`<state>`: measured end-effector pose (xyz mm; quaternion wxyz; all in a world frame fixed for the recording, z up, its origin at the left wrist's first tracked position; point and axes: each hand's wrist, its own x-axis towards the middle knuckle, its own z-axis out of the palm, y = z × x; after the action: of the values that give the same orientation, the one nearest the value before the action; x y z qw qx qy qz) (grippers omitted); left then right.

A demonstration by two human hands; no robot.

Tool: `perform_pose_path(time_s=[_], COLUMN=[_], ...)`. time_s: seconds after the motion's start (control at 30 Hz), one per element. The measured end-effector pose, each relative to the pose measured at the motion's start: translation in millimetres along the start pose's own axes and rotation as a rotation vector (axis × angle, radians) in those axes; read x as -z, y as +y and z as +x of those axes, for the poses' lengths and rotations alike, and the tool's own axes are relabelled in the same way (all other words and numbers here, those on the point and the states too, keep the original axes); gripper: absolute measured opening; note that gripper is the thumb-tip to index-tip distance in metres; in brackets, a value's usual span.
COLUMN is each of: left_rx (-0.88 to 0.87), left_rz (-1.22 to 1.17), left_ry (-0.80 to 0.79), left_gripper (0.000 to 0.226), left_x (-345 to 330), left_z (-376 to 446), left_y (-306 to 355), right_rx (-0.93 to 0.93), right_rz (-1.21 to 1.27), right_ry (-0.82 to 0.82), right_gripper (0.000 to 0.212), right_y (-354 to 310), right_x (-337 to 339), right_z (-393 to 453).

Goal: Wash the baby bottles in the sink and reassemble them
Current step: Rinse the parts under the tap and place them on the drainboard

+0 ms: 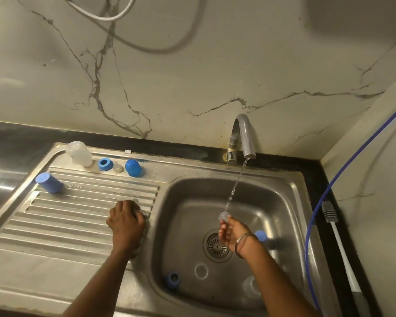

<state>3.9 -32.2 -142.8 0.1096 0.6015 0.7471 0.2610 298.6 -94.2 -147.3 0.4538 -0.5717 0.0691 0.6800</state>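
My right hand (230,233) is over the sink (284,186), pinching a clear teat (223,216) at its fingertips under the thin stream from the grey tap (245,138). My left hand (126,221) rests on the ribbed drainboard (78,216), fingers curled over a clear blurred piece (139,211) that is mostly hidden. At the back of the drainboard stand an upturned clear bottle (79,153), a blue ring (105,164), a second clear teat (118,167) and a blue cap (133,167). A blue cup-shaped cover (49,183) stands further left.
In the basin lie a blue ring (173,280), a clear ring (201,271), a clear bottle part (250,287) and a blue piece (261,235) behind my right wrist, around the drain (215,245). A bottle brush (338,236) and a blue hose (318,202) lie on the right counter.
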Motion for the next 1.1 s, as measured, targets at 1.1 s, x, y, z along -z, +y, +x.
perform_pose_path(time_s=[1.1], left_rx=[0.135], left_rz=[-0.144], left_ry=[0.065], left_gripper=[0.012], left_x=[60.0], left_z=[11.0], left_y=[-78.1], right_rx=[1.025], right_rz=[-1.584], right_ry=[-0.398], right_gripper=[0.024], right_y=[55.9], right_x=[-283.0], right_z=[4.0])
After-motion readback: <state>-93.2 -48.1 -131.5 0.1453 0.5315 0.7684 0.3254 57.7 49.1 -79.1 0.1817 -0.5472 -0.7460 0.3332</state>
